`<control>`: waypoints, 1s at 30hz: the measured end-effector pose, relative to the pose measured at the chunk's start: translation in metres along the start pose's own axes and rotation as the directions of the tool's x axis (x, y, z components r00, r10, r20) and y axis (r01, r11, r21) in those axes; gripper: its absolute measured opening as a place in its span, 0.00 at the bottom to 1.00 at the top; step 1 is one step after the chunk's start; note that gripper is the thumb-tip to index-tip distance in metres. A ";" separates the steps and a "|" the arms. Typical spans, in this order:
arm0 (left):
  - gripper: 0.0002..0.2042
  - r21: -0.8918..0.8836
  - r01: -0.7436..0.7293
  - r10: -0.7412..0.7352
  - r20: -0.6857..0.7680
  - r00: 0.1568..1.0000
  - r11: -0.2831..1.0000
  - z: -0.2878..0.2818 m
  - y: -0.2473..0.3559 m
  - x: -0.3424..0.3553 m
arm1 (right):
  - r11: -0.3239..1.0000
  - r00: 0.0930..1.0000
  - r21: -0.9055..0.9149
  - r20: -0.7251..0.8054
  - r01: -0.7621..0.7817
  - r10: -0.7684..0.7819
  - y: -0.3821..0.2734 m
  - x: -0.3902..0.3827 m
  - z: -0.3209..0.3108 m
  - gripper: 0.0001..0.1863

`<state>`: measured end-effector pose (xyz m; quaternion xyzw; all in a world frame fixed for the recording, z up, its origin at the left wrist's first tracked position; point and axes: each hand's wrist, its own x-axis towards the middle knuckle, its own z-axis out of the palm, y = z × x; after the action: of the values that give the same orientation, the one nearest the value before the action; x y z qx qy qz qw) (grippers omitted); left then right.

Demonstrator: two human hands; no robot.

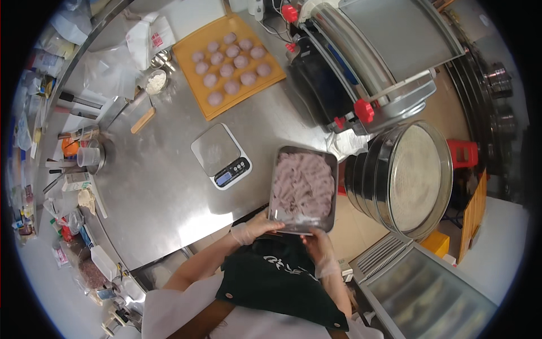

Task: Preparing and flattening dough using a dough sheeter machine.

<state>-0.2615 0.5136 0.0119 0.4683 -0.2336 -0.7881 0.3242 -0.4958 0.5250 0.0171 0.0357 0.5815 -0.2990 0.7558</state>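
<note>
Both of my hands, in clear plastic gloves, hold a metal tray (pixel 276 210) in front of my dark green apron. A pinkish-purple paste or dough (pixel 304 183) fills most of the tray, its surface in uneven folds. My left hand (pixel 257 227) grips the near left corner, thumb over the rim. At the near right corner my right hand (pixel 320 248) is closed on the edge, its fingers partly hidden beneath. Left of the tray, a white digital scale (pixel 222 156) lies on the steel table. Farther back, a yellow board (pixel 189 53) carries several round purple balls (pixel 226 70).
A rolling machine with red knobs (pixel 364 111) stands at the back right. Stacked round sieves (pixel 416 178) are close to the tray's right. On the steel table (pixel 164 169) are a wooden-handled scraper (pixel 143 120) and a small bowl of white powder (pixel 156 83). Containers line the left wall.
</note>
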 end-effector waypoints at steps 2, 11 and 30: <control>0.26 0.092 0.136 -0.148 0.143 0.979 0.987 0.014 -0.013 -0.003 | 0.996 0.999 0.091 -0.028 -0.014 0.017 0.028 -0.029 -0.032 0.11; 0.26 0.445 0.199 -0.419 0.476 0.773 0.873 0.140 -0.052 0.028 | 0.827 0.951 0.500 -0.285 0.256 -0.122 0.090 -0.124 -0.145 0.11; 0.25 0.750 0.187 -0.701 0.455 0.549 0.634 0.524 -0.156 0.254 | 0.469 0.845 0.708 -0.492 0.529 -0.211 -0.083 -0.135 -0.449 0.11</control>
<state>-0.8620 0.4686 -0.0049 0.2459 -0.4493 -0.8364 -0.1953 -0.9420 0.6925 0.0187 0.3052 0.4857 -0.6823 0.4532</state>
